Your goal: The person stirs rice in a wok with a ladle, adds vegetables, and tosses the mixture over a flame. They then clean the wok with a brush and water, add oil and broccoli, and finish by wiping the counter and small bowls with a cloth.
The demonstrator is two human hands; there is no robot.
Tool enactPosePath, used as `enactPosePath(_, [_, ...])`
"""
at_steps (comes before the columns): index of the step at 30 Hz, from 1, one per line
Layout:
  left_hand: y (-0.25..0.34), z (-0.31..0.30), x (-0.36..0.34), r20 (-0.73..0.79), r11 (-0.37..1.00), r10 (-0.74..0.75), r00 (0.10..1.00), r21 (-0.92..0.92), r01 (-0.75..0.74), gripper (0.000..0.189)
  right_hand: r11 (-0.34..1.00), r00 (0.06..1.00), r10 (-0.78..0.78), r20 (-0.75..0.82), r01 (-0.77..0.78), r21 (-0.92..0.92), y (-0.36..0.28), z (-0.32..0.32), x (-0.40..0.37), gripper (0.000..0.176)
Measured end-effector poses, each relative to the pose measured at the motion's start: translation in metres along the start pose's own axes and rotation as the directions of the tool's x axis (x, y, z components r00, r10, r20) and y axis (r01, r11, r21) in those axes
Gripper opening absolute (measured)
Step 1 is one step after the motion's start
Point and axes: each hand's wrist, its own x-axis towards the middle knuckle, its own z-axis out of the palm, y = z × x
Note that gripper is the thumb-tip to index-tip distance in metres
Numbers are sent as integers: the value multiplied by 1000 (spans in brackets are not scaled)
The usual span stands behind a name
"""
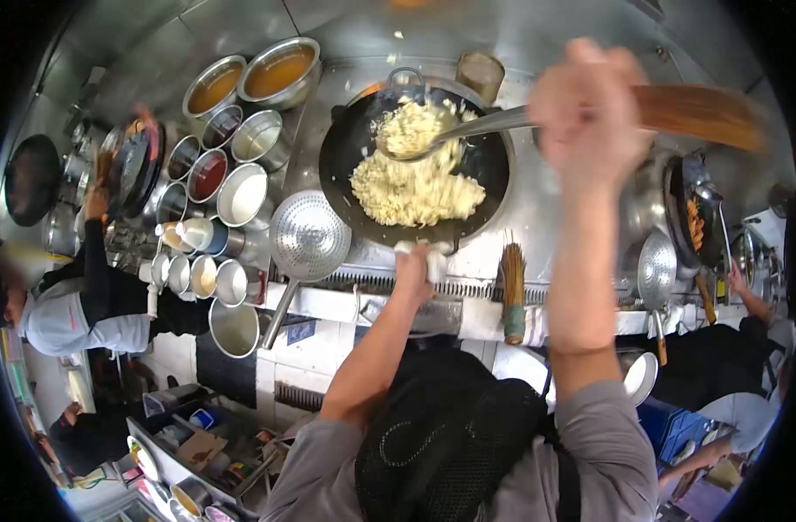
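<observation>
A black wok [328, 170] sits on the steel stove and holds a pile of pale yellow food in small grains [407, 196], like egg fried rice. Some bits are in the air above the far rim. My left hand [413, 274] is closed around the wok's near handle, with a white folded cloth [436, 263] in its grip. My right hand [589, 109], blurred by motion, is wrapped round a ladle's wooden handle [698, 113]. The ladle's metal bowl [413, 154] is over the wok, partly covered by the food.
Left of the wok are a perforated skimmer [309, 235] and several metal containers, including a red sauce bowl [208, 174] and broth bowls [280, 70]. A bamboo brush [514, 291] stands to the right. Co-workers work at left [85, 300] and right [746, 348]. A second skimmer [657, 270] lies right.
</observation>
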Motion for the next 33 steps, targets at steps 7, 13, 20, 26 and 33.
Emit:
enactPosePath(7, [-3,-14,15,-76,993,115,991,-4,-115,24,872,921,350,-172,-387,-299,106,-13,-97,34])
enactPosePath(13, [-5,-30,14,33,993,88,996,71,-90,30,860,863,488,-127,-501,-100,81,-65,-165,28])
enactPosePath(20, [5,-38,10,-10,993,102,995,55,-102,32,912,935,354,-22,-350,-215,49,-62,-102,19])
enactPosePath(26, [-7,-52,32,-21,986,97,995,141,-93,32,843,949,116,-293,-250,-476,113,-80,-77,28])
enactPosePath(33, [3,-61,40,79,982,54,995,175,-67,35,965,860,252,-444,-257,50,174,-87,-35,19])
